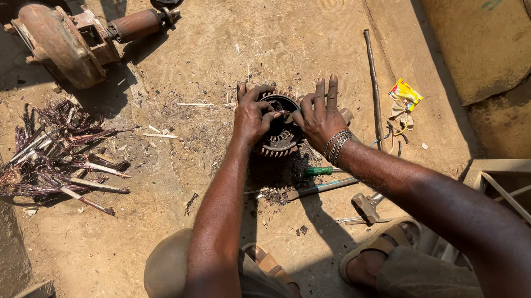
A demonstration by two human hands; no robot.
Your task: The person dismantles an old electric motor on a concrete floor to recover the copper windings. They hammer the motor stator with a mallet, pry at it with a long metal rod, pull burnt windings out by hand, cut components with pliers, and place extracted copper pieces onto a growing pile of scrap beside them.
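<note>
A dark, round finned motor stator stands on the sandy ground in the middle. My left hand grips its left rim, with fingers curled into the bore. My right hand rests on its right side with two fingers stretched up and the thumb and forefinger pinching at something small inside the opening, which I cannot make out. Metal bangles ring my right wrist.
A green-handled screwdriver, a long chisel and a hammer lie below the stator. A heap of stripped copper winding lies left, a rusty pump housing upper left, a metal rod and yellow wrapper right.
</note>
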